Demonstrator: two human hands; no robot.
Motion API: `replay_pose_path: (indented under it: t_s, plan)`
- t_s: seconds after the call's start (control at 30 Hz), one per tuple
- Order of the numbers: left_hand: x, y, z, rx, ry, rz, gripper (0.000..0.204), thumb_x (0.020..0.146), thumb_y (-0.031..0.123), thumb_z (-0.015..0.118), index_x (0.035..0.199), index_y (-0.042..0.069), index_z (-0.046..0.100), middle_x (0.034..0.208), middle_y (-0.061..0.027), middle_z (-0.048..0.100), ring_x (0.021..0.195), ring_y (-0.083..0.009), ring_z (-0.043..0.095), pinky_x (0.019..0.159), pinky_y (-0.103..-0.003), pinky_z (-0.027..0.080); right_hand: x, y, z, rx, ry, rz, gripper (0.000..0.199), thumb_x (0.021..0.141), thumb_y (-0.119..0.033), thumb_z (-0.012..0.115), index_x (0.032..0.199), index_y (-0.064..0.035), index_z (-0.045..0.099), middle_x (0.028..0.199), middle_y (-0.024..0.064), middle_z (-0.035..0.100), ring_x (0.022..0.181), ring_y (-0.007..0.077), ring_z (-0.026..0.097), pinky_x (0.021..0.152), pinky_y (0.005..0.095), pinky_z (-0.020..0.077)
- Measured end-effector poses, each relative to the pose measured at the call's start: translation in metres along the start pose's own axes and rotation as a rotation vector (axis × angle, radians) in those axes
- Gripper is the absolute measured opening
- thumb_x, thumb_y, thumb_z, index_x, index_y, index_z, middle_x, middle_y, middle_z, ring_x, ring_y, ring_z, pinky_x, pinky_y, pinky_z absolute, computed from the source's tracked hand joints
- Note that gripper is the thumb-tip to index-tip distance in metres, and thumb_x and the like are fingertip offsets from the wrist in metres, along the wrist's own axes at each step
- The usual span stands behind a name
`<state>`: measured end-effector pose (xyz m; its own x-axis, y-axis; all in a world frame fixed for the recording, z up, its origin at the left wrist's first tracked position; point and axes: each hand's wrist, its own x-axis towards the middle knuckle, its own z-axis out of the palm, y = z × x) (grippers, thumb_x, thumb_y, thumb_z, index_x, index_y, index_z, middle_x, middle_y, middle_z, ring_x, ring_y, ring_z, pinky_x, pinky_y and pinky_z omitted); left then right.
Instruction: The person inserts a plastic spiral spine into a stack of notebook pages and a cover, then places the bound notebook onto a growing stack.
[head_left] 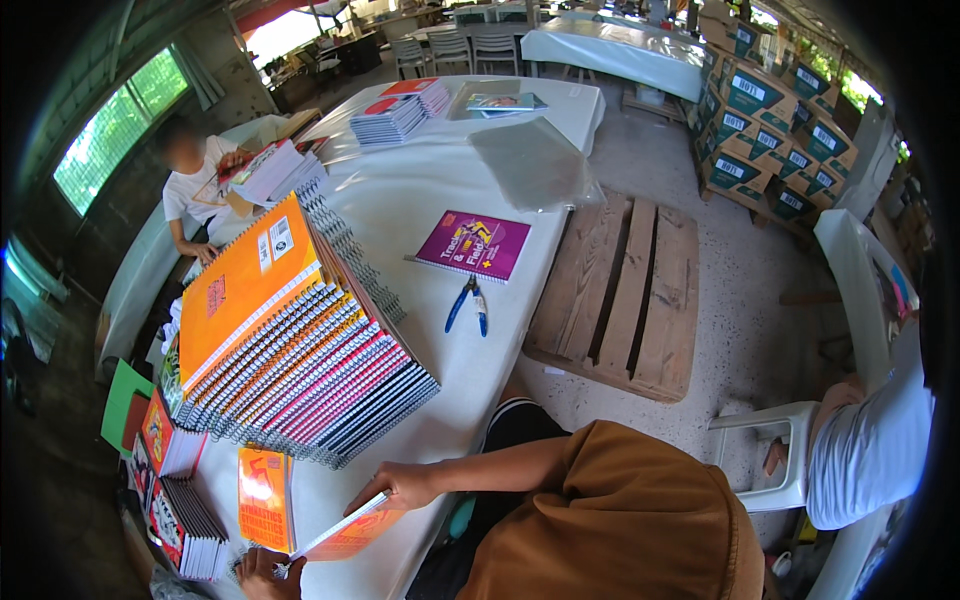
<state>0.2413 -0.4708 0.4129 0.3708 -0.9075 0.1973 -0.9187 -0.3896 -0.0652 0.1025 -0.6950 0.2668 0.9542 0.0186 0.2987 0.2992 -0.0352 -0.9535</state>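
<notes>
At the bottom of the frame we see the right hand [405, 487] pinching the upper edge of an orange spiral notebook [345, 533], fingers closed on its cover. The left hand [262, 574] sits at the lower left edge, gripping the same notebook at its near corner, partly cut off by the rim. Just left of it another orange notebook [265, 498] stands on edge. Above, in the left centre, a slanting stack of spiral notebooks [300, 350] leans on the white table [440, 190]. Further up, near the centre, lie blue-handled pliers [468, 304] and a purple book [474, 243].
</notes>
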Motion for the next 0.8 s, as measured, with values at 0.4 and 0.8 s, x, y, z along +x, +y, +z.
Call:
replay_pose_path:
  t_s: [0.4,0.8]
  plan:
    - [0.001,0.023,-0.012,0.054,-0.03,0.04,0.018,0.067,0.021,0.075,0.079,0.012,0.066,0.076,-0.0033,0.064,0.071,-0.022,0.059,0.069,-0.037,0.043,-0.005,-0.001,0.007,-0.031,0.013,-0.087,0.037,0.079,0.001,0.053,0.115,-0.008,0.059,0.11,0.012,0.062,0.098,0.026,0.06,0.084,0.0317,0.0466]
    - [0.005,0.009,-0.012,-0.007,-0.052,0.096,0.016,0.076,0.013,0.066,0.09,0.006,0.063,0.08,-0.0084,0.064,0.074,-0.028,0.061,0.069,-0.037,0.047,-0.003,-0.002,0.001,-0.006,0.037,-0.043,0.034,0.081,-0.003,0.051,0.115,-0.0051,0.058,0.11,0.0115,0.062,0.097,0.0239,0.061,0.085,0.03,0.0463]
